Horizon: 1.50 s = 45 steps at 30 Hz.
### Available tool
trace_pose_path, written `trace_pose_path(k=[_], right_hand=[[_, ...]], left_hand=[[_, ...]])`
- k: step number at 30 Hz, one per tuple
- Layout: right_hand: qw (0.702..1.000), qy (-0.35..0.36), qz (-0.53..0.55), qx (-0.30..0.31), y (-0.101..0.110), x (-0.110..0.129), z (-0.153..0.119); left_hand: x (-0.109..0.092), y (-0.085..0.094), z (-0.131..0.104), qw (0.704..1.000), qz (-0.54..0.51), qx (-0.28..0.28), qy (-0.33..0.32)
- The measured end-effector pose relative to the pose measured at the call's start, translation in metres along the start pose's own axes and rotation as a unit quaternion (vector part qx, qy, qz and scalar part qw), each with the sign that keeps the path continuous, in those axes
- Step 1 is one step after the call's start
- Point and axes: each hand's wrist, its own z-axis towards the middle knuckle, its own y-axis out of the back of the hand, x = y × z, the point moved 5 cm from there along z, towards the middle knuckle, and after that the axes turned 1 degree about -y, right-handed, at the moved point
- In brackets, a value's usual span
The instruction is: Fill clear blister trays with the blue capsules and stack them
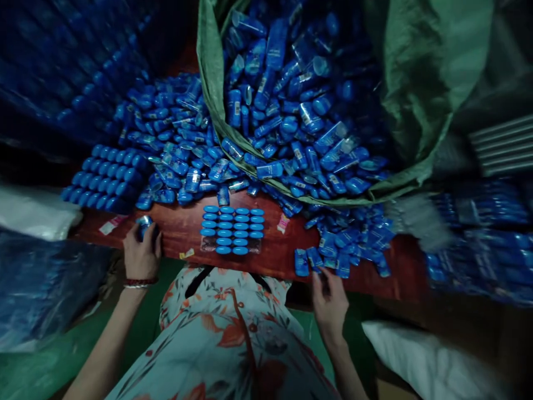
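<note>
My left hand (142, 253) is at the table's front left, its fingers closed round a small blue bottle (145, 222) with a shiny end. On the right, my right hand (331, 300) pinches a small blue bottle (315, 258) at the front edge of a loose heap (345, 239); my fingertips partly cover it. Between my hands, rows of blue bottles (232, 226) stand side by side with their rounded blue ends up. Under their front row shows a strip of clear film (255, 246).
A green sack (210, 72) full of loose blue bottles lies open at the back, spilling onto the reddish table (175, 222). A stacked block of bottles (104, 178) sits at the left. Pink scraps (283, 223) lie on the table. Wrapped packs (495, 250) are at the right.
</note>
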Motion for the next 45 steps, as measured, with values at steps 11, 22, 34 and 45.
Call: trace_pose_path(k=[11,22,34,45], right_hand=[[0.989,0.119,0.000,0.093,-0.059,0.031,0.019],[0.939,0.271,0.152,0.150,-0.059,0.090,0.030],[0.840,0.475,-0.158,0.209,-0.067,0.137,0.035],[0.901,0.408,-0.087,0.121,-0.075,0.130,0.025]], left_hand=[[-0.012,0.007,-0.027,0.994,-0.103,-0.016,-0.019],[-0.087,0.035,-0.043,0.961,-0.219,-0.078,-0.148],[-0.112,0.025,-0.014,0.904,-0.164,-0.003,-0.395],[-0.098,0.021,-0.006,0.945,-0.120,-0.048,-0.301]])
